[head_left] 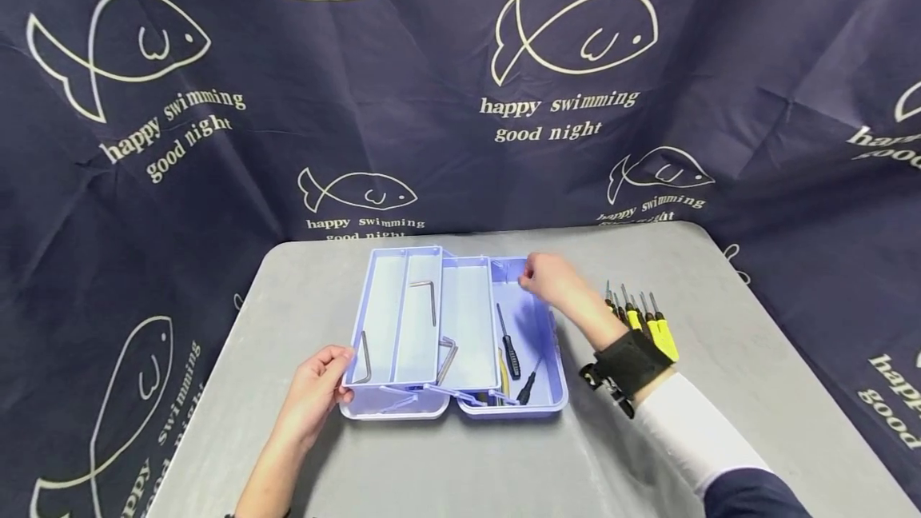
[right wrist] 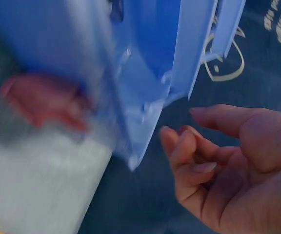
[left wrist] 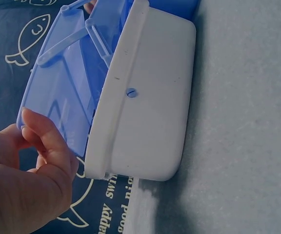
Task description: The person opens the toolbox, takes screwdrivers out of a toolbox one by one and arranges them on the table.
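Note:
A light blue toolbox (head_left: 559,370) stands with its stepped trays spread out to the left. My left hand (head_left: 312,382) grips the front left corner of the outer tray (head_left: 383,306), also seen in the left wrist view, where the fingers curl at the tray's edge (left wrist: 52,105). Over the back right corner of the toolbox is my right hand (head_left: 557,282), fingers loosely bent. The right wrist view shows nothing between its thumb and fingers. Hex keys (head_left: 434,302) lie in the trays. A black screwdriver (head_left: 512,356) and a second dark-handled tool (head_left: 528,390) lie in the bottom.
Several yellow and black screwdrivers (head_left: 660,336) lie on the grey table (head_left: 460,470) right of the toolbox. A yellow-handled item (head_left: 504,374) is partly hidden under the inner tray. A blurred red thing (right wrist: 48,100) shows beside the box. A dark fish-print cloth (head_left: 446,102) hangs behind.

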The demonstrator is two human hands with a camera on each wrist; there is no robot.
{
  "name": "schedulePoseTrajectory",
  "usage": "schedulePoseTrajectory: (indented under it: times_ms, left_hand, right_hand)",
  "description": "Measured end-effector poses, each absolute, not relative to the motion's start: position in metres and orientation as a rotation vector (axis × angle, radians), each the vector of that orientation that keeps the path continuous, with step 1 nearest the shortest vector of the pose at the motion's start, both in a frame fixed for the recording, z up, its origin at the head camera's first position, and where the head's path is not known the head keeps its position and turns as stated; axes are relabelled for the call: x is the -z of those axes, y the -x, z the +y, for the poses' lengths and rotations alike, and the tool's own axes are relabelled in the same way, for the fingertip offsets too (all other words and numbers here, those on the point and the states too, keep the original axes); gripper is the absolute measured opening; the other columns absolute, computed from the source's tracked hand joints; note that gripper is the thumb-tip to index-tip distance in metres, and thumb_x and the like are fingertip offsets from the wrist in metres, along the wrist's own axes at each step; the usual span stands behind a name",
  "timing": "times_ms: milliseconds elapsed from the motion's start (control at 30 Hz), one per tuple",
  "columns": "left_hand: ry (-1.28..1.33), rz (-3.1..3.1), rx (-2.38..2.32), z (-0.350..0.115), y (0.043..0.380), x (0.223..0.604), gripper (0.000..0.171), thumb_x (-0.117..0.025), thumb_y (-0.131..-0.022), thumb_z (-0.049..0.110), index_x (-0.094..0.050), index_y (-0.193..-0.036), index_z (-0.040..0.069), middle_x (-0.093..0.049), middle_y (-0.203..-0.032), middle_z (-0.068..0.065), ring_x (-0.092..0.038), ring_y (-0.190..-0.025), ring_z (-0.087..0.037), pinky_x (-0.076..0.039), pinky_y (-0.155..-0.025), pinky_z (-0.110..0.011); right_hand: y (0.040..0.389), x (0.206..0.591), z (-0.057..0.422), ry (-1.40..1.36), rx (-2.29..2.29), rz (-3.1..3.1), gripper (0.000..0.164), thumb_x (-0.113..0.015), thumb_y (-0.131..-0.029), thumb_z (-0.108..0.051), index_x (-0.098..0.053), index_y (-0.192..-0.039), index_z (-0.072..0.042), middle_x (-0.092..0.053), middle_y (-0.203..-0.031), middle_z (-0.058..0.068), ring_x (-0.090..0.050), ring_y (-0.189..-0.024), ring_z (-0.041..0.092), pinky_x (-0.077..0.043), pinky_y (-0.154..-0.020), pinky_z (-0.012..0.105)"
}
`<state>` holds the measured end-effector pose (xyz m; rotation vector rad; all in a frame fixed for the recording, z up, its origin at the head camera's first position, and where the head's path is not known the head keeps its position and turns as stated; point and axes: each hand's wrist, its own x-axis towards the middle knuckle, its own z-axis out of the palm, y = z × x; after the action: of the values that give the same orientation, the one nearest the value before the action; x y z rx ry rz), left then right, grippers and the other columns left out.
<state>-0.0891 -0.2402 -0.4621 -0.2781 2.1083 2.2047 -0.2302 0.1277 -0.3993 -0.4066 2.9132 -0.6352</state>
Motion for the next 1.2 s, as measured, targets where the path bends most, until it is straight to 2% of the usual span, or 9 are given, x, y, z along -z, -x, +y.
schedulePoseTrajectory:
  times_ms: [133,200,300,467,600,800,933,1067,1200]
  left_hand:
    - [0.271,2.103,-2.211,-0.24,0.091,0.46,0.016,-0.055,-0.107,0.009,-0.061,-0.094,0.002,-0.053,-0.065,0.005,-0.047,-0.055,-0.006,-0.044,-0.051,-0.018]
    - [0.266,2.102,-2.217,-0.241,0.092,0.459,0.016,-0.055,-0.107,0.009,-0.062,-0.094,0.003,-0.053,-0.065,0.005,-0.048,-0.054,-0.006,-0.044,-0.051,-0.018]
    - [0.261,2.105,-2.22,-0.242,0.093,0.457,0.016,-0.055,-0.107,0.009,-0.062,-0.094,0.003,-0.054,-0.066,0.004,-0.048,-0.055,-0.006,-0.045,-0.051,-0.018]
    - [0.252,2.101,-2.217,-0.241,0.094,0.456,0.016,-0.055,-0.107,0.009,-0.062,-0.094,0.002,-0.055,-0.067,0.004,-0.048,-0.056,-0.006,-0.045,-0.051,-0.019]
    - [0.256,2.092,-2.225,-0.24,0.093,0.457,0.016,-0.055,-0.107,0.008,-0.062,-0.094,0.001,-0.054,-0.067,0.004,-0.047,-0.056,-0.006,-0.045,-0.051,-0.018]
    - [0.261,2.074,-2.235,-0.239,0.092,0.458,0.016,-0.056,-0.107,0.009,-0.062,-0.095,-0.001,-0.054,-0.066,0.003,-0.048,-0.055,-0.007,-0.045,-0.051,-0.019]
    - [0.273,2.073,-2.238,-0.24,0.092,0.46,0.016,-0.057,-0.107,0.01,-0.063,-0.096,-0.001,-0.055,-0.067,0.003,-0.048,-0.055,-0.007,-0.045,-0.051,-0.019]
    - [0.282,2.07,-2.24,-0.24,0.092,0.461,0.016,-0.057,-0.107,0.009,-0.063,-0.095,0.0,-0.055,-0.067,0.003,-0.048,-0.055,-0.006,-0.045,-0.051,-0.019]
    - [0.278,2.066,-2.24,-0.241,0.092,0.462,0.016,-0.057,-0.107,0.01,-0.063,-0.095,0.001,-0.054,-0.067,0.004,-0.048,-0.056,-0.006,-0.045,-0.051,-0.019]
  right_hand:
    - [0.232,0.406,0.103,0.405,0.501,2.747,0.021,-0.068,-0.095,-0.014,-0.073,-0.084,0.003,-0.073,-0.072,0.012,-0.071,-0.065,0.026,-0.055,-0.06,0.03]
    - [0.233,0.409,0.092,0.361,0.455,2.667,0.02,-0.068,-0.093,-0.011,-0.07,-0.079,0.003,-0.073,-0.067,0.013,-0.074,-0.062,0.026,-0.052,-0.052,0.026]
    - [0.233,0.411,0.077,0.29,0.365,2.603,0.012,-0.066,-0.091,-0.003,-0.066,-0.08,0.001,-0.074,-0.071,0.017,-0.075,-0.064,0.027,-0.051,-0.048,0.024]
    - [0.234,0.411,0.064,0.271,0.147,2.573,0.01,-0.058,-0.091,0.003,-0.064,-0.085,-0.001,-0.074,-0.075,0.019,-0.076,-0.066,0.025,-0.056,-0.055,0.027]
    - [0.232,0.413,0.064,0.234,0.091,2.484,0.009,-0.064,-0.093,-0.001,-0.068,-0.086,0.002,-0.075,-0.073,0.016,-0.077,-0.072,0.026,-0.058,-0.06,0.03]
    - [0.232,0.417,0.066,0.206,0.042,2.285,0.021,-0.07,-0.095,-0.012,-0.073,-0.085,0.006,-0.076,-0.083,0.019,-0.078,-0.085,0.029,-0.06,-0.074,0.033]
    - [0.238,0.419,0.063,0.152,0.055,2.149,0.031,-0.067,-0.099,-0.019,-0.071,-0.085,0.008,-0.077,-0.089,0.021,-0.077,-0.096,0.03,-0.06,-0.084,0.033]
    - [0.244,0.422,0.062,0.126,0.076,2.045,0.034,-0.062,-0.103,-0.02,-0.073,-0.096,0.012,-0.076,-0.104,0.025,-0.076,-0.102,0.029,-0.059,-0.082,0.029]
    - [0.245,0.426,0.062,0.125,0.162,2.034,0.028,-0.063,-0.102,-0.012,-0.072,-0.101,0.015,-0.072,-0.112,0.028,-0.074,-0.106,0.032,-0.059,-0.082,0.03]
